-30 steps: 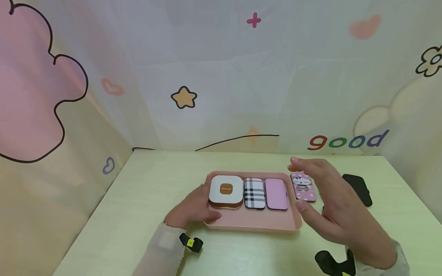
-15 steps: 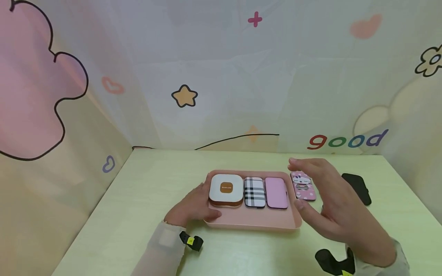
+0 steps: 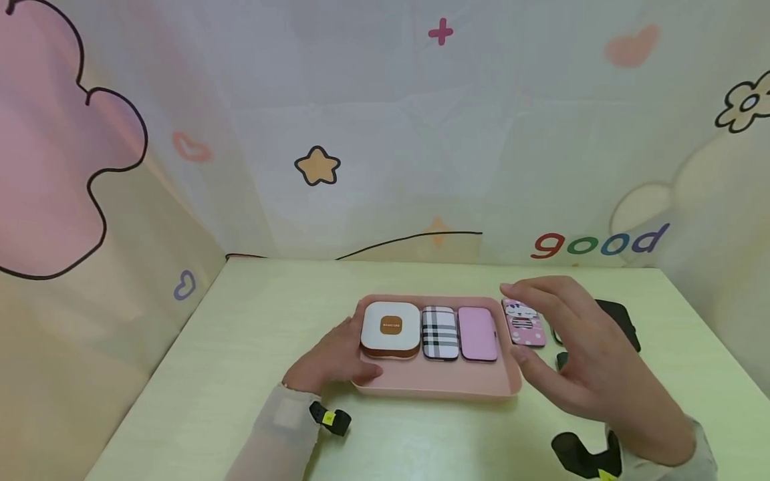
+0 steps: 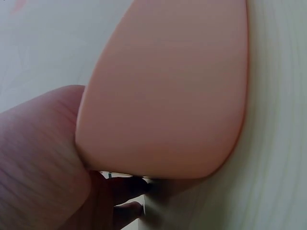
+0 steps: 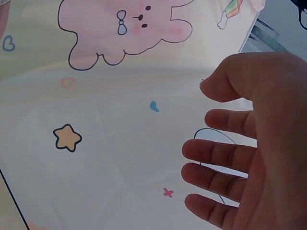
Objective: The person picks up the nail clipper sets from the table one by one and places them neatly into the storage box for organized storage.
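My left hand [image 3: 331, 357] grips the left end of a pink tray [image 3: 439, 386], thumb over the front left corner. In the left wrist view the tray wall [image 4: 168, 96] fills the middle, with fingers below it. A square white box [image 3: 391, 321] with a brown label and brown base lies in the tray. Beside it are a black-and-white plaid case [image 3: 440, 333] and a plain pink case [image 3: 478, 334]. To the tray's right, my right hand [image 3: 592, 364] holds nothing, fingers apart. Near its fingers lies a pink dotted case with a cartoon face [image 3: 525, 326].
A black flat item [image 3: 619, 319] lies on the table [image 3: 252, 334] right of the dotted case, partly hidden by my right hand. A small dark item [image 3: 562, 361] shows between thumb and fingers. A printed cloth backdrop [image 3: 391, 133] stands behind the table.
The view has shifted slightly. My right hand covers a little more of the black item; both hands otherwise keep their pose, and the things in the tray have not moved.
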Available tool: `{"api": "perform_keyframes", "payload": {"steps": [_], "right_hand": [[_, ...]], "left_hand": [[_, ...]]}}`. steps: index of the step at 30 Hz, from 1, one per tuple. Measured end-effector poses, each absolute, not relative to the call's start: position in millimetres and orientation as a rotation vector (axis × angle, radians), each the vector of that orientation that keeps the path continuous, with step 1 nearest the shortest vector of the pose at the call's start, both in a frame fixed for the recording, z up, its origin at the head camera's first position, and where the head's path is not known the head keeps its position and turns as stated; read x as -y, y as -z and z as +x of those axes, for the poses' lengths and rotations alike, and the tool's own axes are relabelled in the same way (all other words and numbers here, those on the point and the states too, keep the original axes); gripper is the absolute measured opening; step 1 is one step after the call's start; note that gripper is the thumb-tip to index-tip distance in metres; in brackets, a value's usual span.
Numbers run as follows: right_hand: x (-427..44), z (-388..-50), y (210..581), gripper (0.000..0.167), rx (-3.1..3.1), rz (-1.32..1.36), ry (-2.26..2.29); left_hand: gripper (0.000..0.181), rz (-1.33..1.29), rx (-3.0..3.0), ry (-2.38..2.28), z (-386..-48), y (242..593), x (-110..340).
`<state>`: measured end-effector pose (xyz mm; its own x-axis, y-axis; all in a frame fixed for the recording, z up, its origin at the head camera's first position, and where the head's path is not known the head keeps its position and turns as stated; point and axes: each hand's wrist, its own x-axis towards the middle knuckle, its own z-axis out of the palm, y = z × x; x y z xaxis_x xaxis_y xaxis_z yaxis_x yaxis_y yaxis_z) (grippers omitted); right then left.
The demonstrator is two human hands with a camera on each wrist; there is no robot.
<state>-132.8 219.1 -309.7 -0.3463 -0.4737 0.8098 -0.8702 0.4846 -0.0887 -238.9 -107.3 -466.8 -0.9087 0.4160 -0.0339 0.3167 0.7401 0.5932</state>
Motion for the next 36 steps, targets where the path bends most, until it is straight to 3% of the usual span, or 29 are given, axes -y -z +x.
{"api": "perform_keyframes", "payload": {"steps": [14, 20, 29, 36], "right_hand": [[-231.9, -142.1, 314.9, 0.060, 2.061, 1.064, -0.618], [-245.3, -147.0, 332.8, 0.051, 2.288, 0.941, -0.501], [-269.2, -162.0, 357.3, 0.056, 2.412, 0.878, -0.318], [-295.6, -165.1, 373.7, 0.071, 2.562, 0.820, -0.250]], "left_hand": [[0.112, 0.586, -2.785, -0.905, -242.5, 467.6, 107.4], [0.114, 0.553, -2.769, -0.912, -239.7, 467.1, 106.5], [0.111, 0.546, -2.776, -0.904, -238.5, 466.5, 105.9], [0.111, 0.536, -2.779, -0.885, -238.0, 466.8, 105.7]]}}
